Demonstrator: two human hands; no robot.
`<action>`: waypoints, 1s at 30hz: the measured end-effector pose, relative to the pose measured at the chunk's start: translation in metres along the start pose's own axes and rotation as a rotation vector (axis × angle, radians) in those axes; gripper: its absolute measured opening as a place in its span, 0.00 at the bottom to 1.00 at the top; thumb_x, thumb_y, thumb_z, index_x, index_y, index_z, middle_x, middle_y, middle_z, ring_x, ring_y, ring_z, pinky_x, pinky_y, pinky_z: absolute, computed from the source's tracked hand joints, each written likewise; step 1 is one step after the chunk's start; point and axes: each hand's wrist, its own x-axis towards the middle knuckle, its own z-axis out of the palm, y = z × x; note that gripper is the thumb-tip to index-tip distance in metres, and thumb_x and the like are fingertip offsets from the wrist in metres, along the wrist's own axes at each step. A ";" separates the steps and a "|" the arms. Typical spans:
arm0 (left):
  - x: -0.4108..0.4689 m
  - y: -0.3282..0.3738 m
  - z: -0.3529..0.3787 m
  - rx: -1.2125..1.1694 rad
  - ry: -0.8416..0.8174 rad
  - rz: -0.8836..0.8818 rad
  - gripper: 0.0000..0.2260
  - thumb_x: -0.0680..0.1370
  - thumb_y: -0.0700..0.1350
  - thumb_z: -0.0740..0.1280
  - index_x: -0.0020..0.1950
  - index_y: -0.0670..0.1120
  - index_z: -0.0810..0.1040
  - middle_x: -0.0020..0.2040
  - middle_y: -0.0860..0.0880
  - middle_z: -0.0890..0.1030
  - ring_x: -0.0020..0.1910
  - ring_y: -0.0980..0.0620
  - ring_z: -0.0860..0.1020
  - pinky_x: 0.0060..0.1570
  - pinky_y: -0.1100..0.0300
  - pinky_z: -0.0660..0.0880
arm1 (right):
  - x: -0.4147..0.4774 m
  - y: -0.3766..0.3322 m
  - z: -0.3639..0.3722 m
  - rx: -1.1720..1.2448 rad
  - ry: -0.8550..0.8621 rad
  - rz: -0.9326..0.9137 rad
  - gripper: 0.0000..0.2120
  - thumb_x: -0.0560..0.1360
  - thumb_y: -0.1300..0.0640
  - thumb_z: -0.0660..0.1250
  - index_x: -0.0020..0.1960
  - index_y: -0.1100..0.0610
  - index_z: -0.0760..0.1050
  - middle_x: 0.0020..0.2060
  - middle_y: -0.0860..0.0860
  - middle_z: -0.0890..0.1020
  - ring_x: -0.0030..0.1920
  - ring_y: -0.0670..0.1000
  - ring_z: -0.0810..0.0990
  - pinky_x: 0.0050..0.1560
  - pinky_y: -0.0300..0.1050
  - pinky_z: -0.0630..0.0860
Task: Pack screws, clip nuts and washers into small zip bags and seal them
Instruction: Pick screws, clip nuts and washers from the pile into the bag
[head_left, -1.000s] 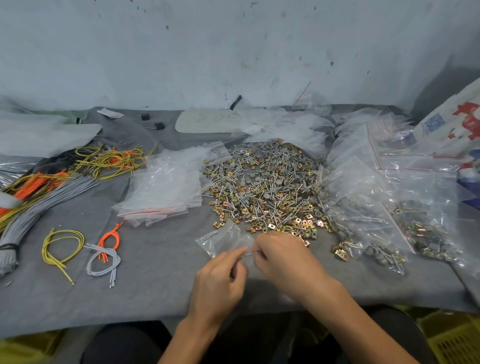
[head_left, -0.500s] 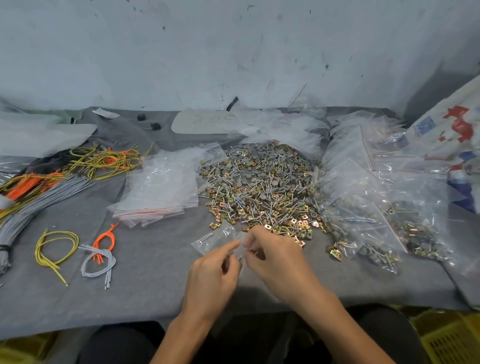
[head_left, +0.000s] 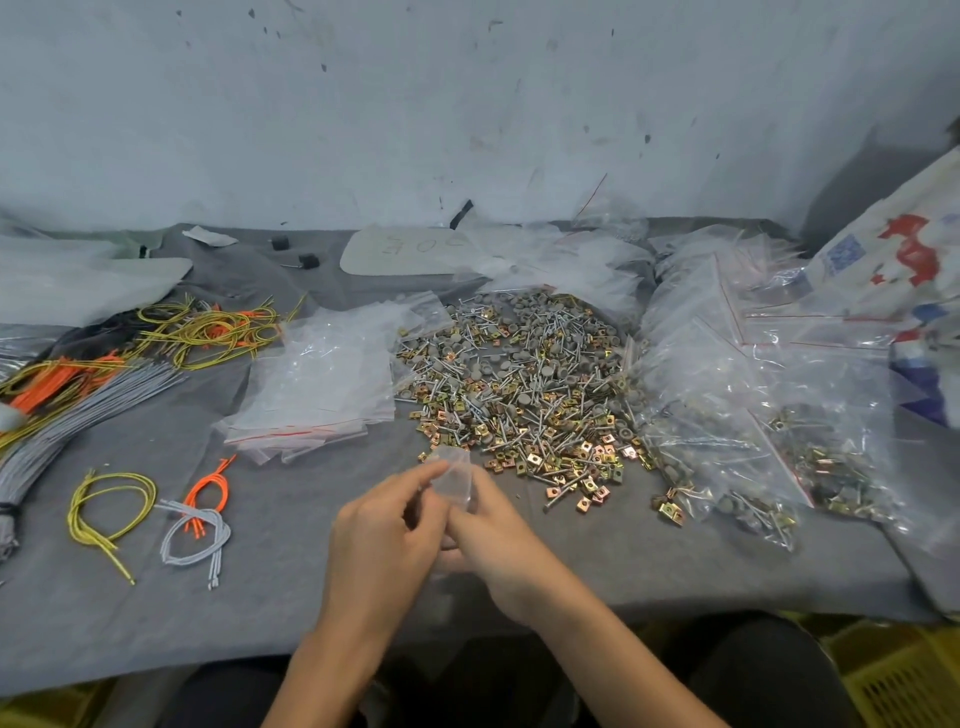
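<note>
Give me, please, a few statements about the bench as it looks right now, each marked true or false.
1. Both hands hold one small bag. True: the left hand and right hand pinch the small bag between them.
2. The empty bags lie right of the hardware pile. False: the empty bags lie left of the hardware pile.
3. Filled bags lie right of the pile. True: filled bags.
4. The orange loop lies beside a grey loop. True: orange loop, grey loop.
5. The yellow loop lies on the pile. False: the yellow loop lies far left on the cloth.
</note>
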 end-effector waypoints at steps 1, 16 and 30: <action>0.002 0.000 -0.004 0.022 0.011 0.010 0.15 0.74 0.48 0.63 0.56 0.56 0.85 0.38 0.62 0.82 0.36 0.64 0.78 0.37 0.72 0.72 | 0.002 -0.002 0.006 0.011 -0.048 -0.007 0.15 0.81 0.61 0.64 0.66 0.53 0.70 0.53 0.52 0.86 0.51 0.51 0.86 0.49 0.50 0.82; -0.002 -0.018 0.001 0.230 -0.064 0.014 0.15 0.72 0.36 0.75 0.54 0.52 0.86 0.42 0.52 0.86 0.36 0.51 0.81 0.39 0.57 0.76 | 0.015 0.003 -0.005 -0.324 -0.050 0.080 0.16 0.78 0.55 0.69 0.64 0.52 0.72 0.51 0.54 0.83 0.43 0.48 0.84 0.43 0.49 0.83; -0.021 -0.032 0.038 -0.062 -0.078 -0.227 0.12 0.77 0.39 0.70 0.57 0.53 0.85 0.31 0.62 0.77 0.31 0.59 0.75 0.34 0.70 0.68 | -0.003 -0.014 -0.106 -1.572 0.210 -0.230 0.05 0.83 0.55 0.61 0.55 0.53 0.75 0.52 0.50 0.77 0.54 0.54 0.76 0.55 0.53 0.77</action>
